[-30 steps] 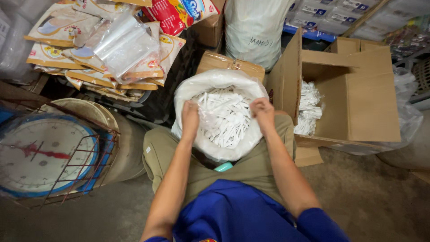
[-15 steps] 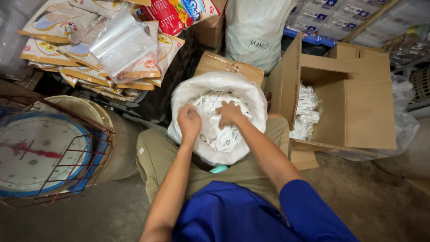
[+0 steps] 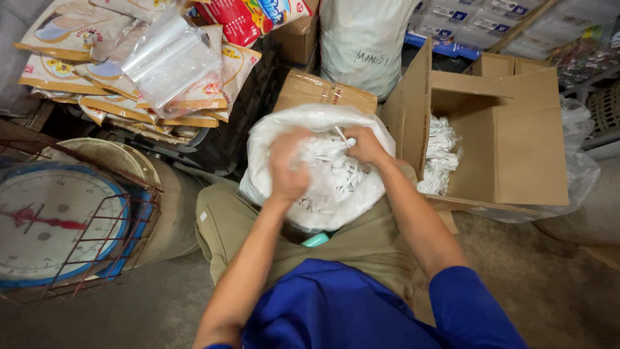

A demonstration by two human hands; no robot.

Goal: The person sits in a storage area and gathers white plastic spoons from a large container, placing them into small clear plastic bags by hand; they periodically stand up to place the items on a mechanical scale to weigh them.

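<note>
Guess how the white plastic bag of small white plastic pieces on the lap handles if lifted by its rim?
The white plastic bag likely sags: its thin film wrinkles around both hands. Probably light, since the white pieces look thin. The open top may spill if tipped.

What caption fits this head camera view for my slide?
Both hands, left hand and right hand, dig into a white bag of white plastic pieces on the lap.

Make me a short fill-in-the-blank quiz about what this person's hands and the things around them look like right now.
1. Both hands, left hand and right hand, are inside a white plastic ____.
2. The bag rests on the person's ____.
3. The cardboard box lies to the person's ____.
4. The weighing scale has a round ____.

Missing words: bag; lap; right; dial
</note>
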